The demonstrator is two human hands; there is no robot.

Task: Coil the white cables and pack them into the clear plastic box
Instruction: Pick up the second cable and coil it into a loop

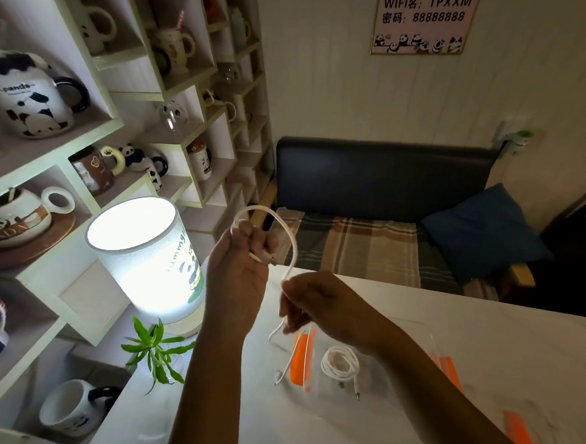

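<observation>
Two hands are raised over the table (483, 336), working one white cable (292, 245). Left hand (237, 270) is up, fingers curled around one end of the cable, whose plug pokes out by the fingertips. From that grip the cable arcs up and over in a loop, then drops to the right hand (317, 305), which pinches it between curled fingers a little lower and to the right. Below the right hand the rest of the cable hangs slack, its free end dangling just above the tabletop.

On the table beneath the right forearm sits the clear box (375, 374), hard to make out but for its orange clips (302, 359). A second cable, the coil (339, 360), lies inside it with its two plugs trailing toward the near side. What seems to be the lid (525, 438), with orange edges, lies well apart at the right.

Left of the hands stand a lit lamp (145, 257) and a small green plant (155, 349). Beyond them are shelves (94, 130) of panda mugs; behind the table, a dark sofa (383, 179) with a blue cushion (483, 230).
</observation>
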